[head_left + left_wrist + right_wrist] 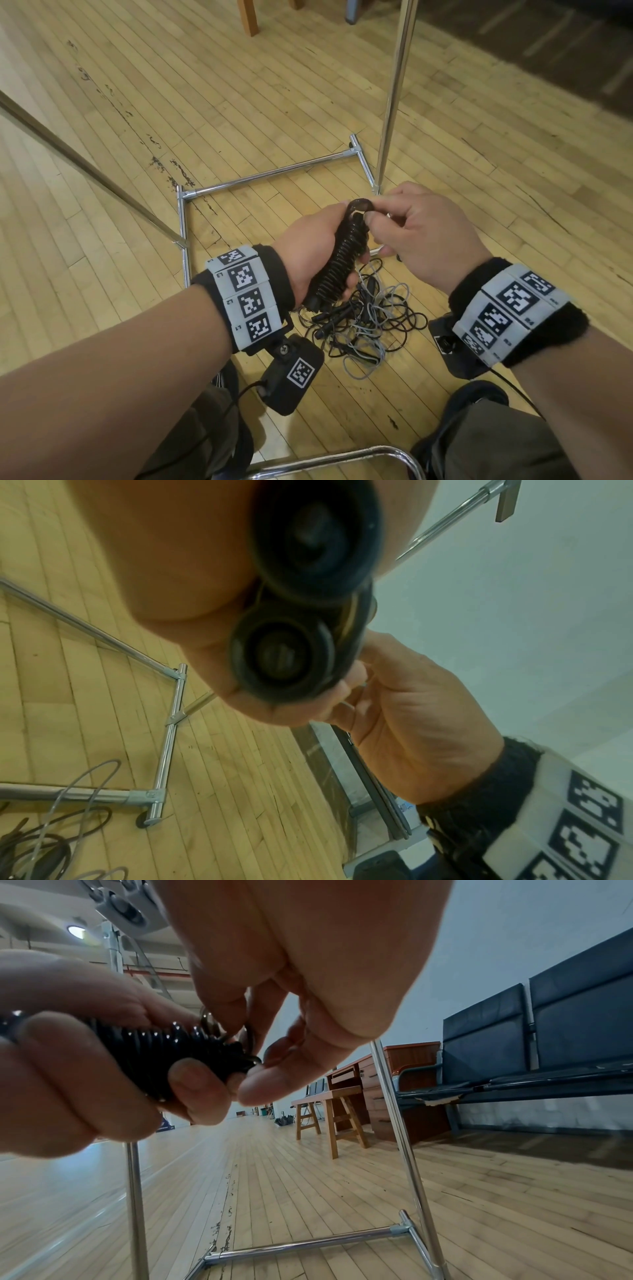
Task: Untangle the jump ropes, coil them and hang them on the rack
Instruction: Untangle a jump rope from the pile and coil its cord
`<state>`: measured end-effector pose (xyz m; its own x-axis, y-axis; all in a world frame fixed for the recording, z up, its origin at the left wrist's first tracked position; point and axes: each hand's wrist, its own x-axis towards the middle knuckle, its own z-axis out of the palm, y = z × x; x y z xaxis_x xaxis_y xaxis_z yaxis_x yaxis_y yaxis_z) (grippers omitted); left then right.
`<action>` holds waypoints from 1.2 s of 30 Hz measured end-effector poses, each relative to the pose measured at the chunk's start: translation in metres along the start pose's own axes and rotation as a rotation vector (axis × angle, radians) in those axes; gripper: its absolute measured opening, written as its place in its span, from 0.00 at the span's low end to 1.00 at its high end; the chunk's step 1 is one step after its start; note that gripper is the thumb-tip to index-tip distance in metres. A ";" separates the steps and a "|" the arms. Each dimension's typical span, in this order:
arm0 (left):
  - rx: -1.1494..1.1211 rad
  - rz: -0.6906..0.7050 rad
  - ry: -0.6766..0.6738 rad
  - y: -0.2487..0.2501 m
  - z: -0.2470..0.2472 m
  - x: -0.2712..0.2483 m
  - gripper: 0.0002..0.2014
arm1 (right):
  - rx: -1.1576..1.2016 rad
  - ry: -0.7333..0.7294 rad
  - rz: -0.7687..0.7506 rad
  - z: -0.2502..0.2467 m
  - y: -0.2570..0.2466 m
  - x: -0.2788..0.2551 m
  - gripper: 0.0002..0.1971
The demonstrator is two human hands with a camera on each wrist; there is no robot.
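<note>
My left hand [315, 250] grips a black jump rope bundle [337, 265], its cord wound tightly round the two handles. The two round handle ends [281, 658] show close up in the left wrist view. My right hand [421, 233] pinches the last loop of black cord [359, 206] at the top of the bundle, seen also in the right wrist view as the cord loop [246, 1042]. On the floor below lies a tangled pile of black and grey ropes [370, 322]. The chrome rack [394, 96] stands just beyond, its base frame [270, 174] on the floor.
Wooden plank floor [171, 102] all round. A chrome chair frame [342, 459] sits at the bottom edge by my knees. Wooden stools [329, 1112], a desk [387, 1074] and dark bench seats [548, 1047] stand along the far wall. A slanted rack pole [85, 164] crosses at left.
</note>
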<state>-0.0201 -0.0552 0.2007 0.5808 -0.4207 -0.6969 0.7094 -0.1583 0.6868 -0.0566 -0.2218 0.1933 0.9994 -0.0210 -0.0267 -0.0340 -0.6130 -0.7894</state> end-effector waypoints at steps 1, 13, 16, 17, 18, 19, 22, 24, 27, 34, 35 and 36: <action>-0.009 0.005 -0.010 0.000 0.000 0.000 0.26 | 0.025 0.000 -0.004 0.000 0.000 0.000 0.09; 0.046 0.059 -0.077 0.003 0.004 -0.001 0.40 | 0.097 -0.065 -0.054 -0.005 0.008 0.000 0.09; 0.048 0.069 -0.080 0.003 0.003 0.001 0.40 | 0.191 -0.089 -0.030 -0.006 0.009 0.000 0.15; 0.052 0.069 -0.078 0.003 0.003 0.001 0.40 | 0.259 -0.097 -0.005 -0.005 0.009 0.000 0.15; 0.057 0.069 -0.075 0.002 0.003 0.002 0.41 | 0.329 -0.105 0.020 -0.005 0.009 0.000 0.15; 0.064 0.069 -0.071 0.002 0.003 0.002 0.41 | 0.382 -0.109 0.040 -0.005 0.010 0.000 0.14; 0.100 0.064 -0.061 0.001 0.003 0.004 0.43 | 0.442 -0.103 0.065 -0.003 0.012 0.001 0.14; 0.108 0.060 -0.063 0.001 0.003 0.004 0.43 | 0.465 -0.101 0.073 -0.002 0.012 0.001 0.15; 0.108 0.063 -0.064 0.001 0.002 0.003 0.44 | 0.487 -0.100 0.080 0.000 0.011 0.001 0.17; 0.129 0.089 -0.069 0.001 0.002 0.002 0.44 | 0.504 -0.105 0.078 -0.001 0.005 -0.001 0.14; 0.130 0.092 -0.074 0.001 0.002 0.002 0.44 | 0.508 -0.107 0.078 -0.001 0.003 -0.002 0.14; 0.132 0.094 -0.075 0.001 0.002 0.003 0.43 | 0.519 -0.108 0.082 -0.002 0.002 -0.002 0.14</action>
<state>-0.0187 -0.0582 0.2000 0.6068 -0.5040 -0.6146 0.5923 -0.2290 0.7725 -0.0586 -0.2240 0.1930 0.9888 0.0460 -0.1421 -0.1344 -0.1415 -0.9808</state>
